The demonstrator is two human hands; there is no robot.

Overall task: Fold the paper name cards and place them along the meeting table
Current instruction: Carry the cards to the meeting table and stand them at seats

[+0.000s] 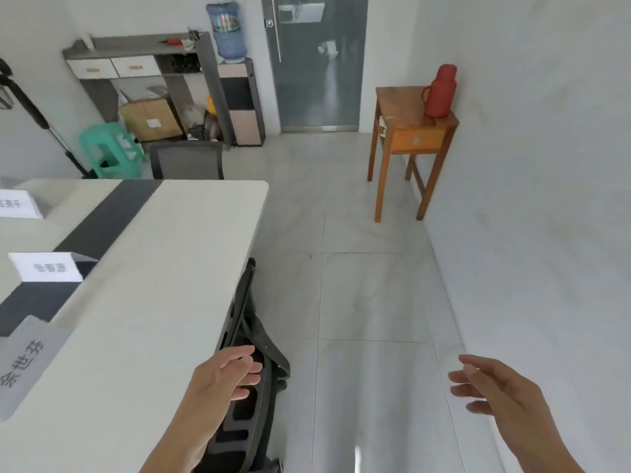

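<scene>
Three folded white name cards stand on the cream meeting table [177,233] with its dark centre stripe. One card [25,365] is at the near left, a second card [47,268] stands on the stripe, and a third card [18,203] is at the far left edge. My left hand [227,375] hangs open over the black chair [252,377] tucked at the table's right side, holding nothing. Over the tiled floor, my right hand [495,387] is open and empty too, fingers spread.
A wooden side table [409,131] with a red thermos [440,92] stands by the right wall. Another chair [187,160] sits at the table's far end. A shelf unit [150,63], a water dispenser [228,32], a green stool [109,148] and a glass door [317,63] line the back.
</scene>
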